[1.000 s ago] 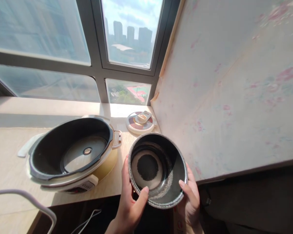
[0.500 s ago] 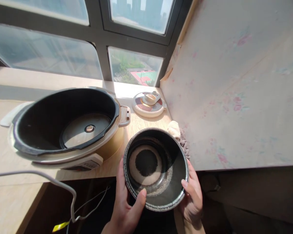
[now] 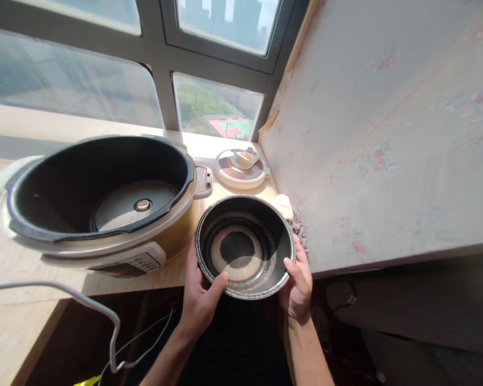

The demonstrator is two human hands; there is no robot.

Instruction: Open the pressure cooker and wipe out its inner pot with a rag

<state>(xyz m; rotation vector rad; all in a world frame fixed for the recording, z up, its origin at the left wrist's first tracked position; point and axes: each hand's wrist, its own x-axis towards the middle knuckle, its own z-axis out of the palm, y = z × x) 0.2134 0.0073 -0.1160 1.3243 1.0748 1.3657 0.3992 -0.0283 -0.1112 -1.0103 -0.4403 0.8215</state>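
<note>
A dark inner pot (image 3: 265, 284) with a worn, pale ring on its bottom is held between my two hands, its mouth tilted toward me. My left hand (image 3: 203, 295) grips its lower left side, thumb over the rim. On the right side my right hand (image 3: 298, 284) holds the rim, thumb on top and fingers behind the wall. To the left stands the open rice cooker body (image 3: 173, 225), its black cavity showing a round heating plate (image 3: 143, 205). The cooker's lid (image 3: 241, 169) lies beyond the pot.
A grey cord (image 3: 84, 300) loops over the front edge of the wooden counter (image 3: 8, 316). Crumpled cloths (image 3: 300, 228) lie behind the pot against the flower-patterned wall panel (image 3: 386, 134). A grey-framed window (image 3: 161, 48) rises at the back.
Both hands have moved the inner pot slightly away from me and to the left, and more of my forearms shows. The whole view has shifted a little.
</note>
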